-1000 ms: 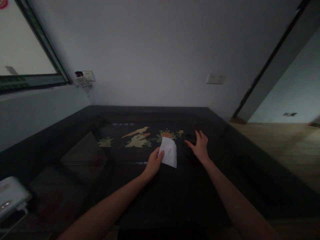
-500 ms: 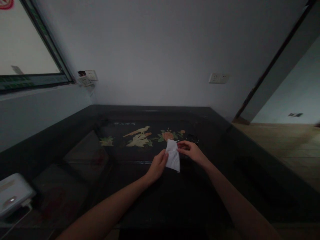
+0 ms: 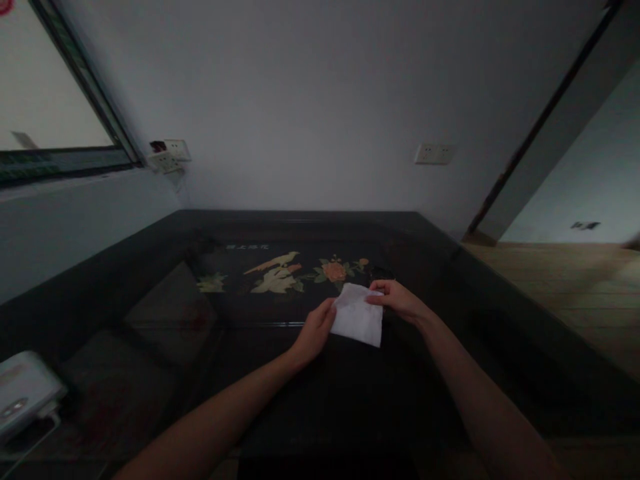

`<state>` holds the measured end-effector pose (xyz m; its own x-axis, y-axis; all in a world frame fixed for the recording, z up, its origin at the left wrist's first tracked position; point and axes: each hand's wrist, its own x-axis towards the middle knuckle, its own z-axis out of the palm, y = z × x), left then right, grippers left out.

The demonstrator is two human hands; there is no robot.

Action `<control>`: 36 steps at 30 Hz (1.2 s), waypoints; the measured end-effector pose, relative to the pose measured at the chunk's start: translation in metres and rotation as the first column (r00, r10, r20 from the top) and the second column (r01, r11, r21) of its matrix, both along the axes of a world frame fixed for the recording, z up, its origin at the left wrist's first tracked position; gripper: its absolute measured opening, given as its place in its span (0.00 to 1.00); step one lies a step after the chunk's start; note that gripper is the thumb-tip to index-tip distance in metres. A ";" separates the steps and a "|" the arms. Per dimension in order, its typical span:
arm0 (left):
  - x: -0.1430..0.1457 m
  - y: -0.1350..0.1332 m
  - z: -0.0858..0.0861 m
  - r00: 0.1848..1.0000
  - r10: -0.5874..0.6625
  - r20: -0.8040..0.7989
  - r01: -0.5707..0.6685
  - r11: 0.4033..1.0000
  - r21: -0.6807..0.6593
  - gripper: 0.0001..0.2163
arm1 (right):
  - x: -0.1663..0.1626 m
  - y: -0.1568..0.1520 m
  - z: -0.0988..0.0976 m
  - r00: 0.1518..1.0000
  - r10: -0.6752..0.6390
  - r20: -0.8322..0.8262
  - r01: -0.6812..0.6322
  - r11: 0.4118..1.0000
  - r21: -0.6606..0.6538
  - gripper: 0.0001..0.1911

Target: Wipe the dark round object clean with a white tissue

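Observation:
A white tissue [image 3: 358,316] is stretched flat between my two hands above a dark glossy table [image 3: 150,287]. My left hand [image 3: 314,333] pinches its left edge. Pinching the upper right corner is my right hand [image 3: 400,300]. Just beyond the tissue, a painted bird and flower design [image 3: 280,272] decorates the tabletop. A small dark object [image 3: 380,272] lies on the table behind my right hand; I cannot make out what it is.
A white device with a cable [image 3: 23,397] sits at the table's near left corner. Wall sockets [image 3: 433,154] and a plug strip [image 3: 167,155] are on the back wall. A window [image 3: 45,100] is at left. Wooden floor [image 3: 565,287] lies to the right.
My right hand came back from the small dark object, took the tissue's right corner and pulled it out wide. The tissue went from folded and narrow to spread.

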<state>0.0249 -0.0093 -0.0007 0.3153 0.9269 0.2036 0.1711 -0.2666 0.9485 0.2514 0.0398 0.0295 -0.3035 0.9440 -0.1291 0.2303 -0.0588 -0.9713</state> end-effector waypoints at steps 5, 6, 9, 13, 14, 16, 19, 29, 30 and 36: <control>0.004 -0.001 -0.001 0.988 -0.096 0.121 0.115 0.981 -0.158 0.20 | 0.029 0.005 0.007 0.987 0.008 0.162 -0.012 1.000 0.027 0.16; 0.005 -0.001 -0.002 0.980 -0.105 0.168 0.135 0.974 -0.181 0.21 | 0.037 0.006 0.007 0.977 0.025 0.210 -0.032 0.999 0.034 0.16; 0.005 0.000 -0.002 0.972 -0.093 0.214 0.131 0.976 -0.173 0.20 | 0.061 0.011 0.005 0.926 0.050 0.374 -0.080 0.995 0.064 0.16; 0.004 0.001 -0.001 0.978 -0.097 0.186 0.126 0.981 -0.150 0.18 | 0.084 0.019 -0.007 0.837 0.031 0.546 -0.070 0.996 0.052 0.12; 0.004 0.001 -0.001 0.979 -0.100 0.177 0.126 0.981 -0.146 0.17 | 0.087 0.021 -0.010 0.817 0.017 0.576 -0.059 0.997 0.054 0.11; 0.004 0.000 -0.001 0.981 -0.104 0.164 0.128 0.982 -0.141 0.16 | 0.091 0.024 -0.015 0.792 -0.012 0.610 -0.036 0.997 0.066 0.10; 0.004 0.001 -0.003 0.979 -0.118 0.165 0.141 0.980 -0.140 0.16 | 0.094 0.028 -0.020 0.775 -0.059 0.629 -0.002 0.995 0.096 0.10; 0.004 0.002 -0.005 0.981 -0.134 0.140 0.153 0.980 -0.130 0.15 | 0.089 0.029 -0.022 0.706 -0.190 0.682 0.092 0.980 0.178 0.09; 0.004 0.002 -0.005 0.981 -0.136 0.141 0.155 0.979 -0.134 0.15 | 0.088 0.029 -0.022 0.703 -0.198 0.683 0.099 0.978 0.182 0.08; 0.005 0.003 -0.006 0.979 -0.145 0.142 0.164 0.977 -0.136 0.15 | 0.084 0.028 -0.021 0.686 -0.249 0.684 0.137 0.967 0.215 0.07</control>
<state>0.0298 -0.0067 -0.0065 0.4368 0.8918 0.1179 0.0110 -0.1363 0.9906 0.3355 0.0682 0.0086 0.0131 0.9955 -0.0943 0.8443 -0.0615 -0.5324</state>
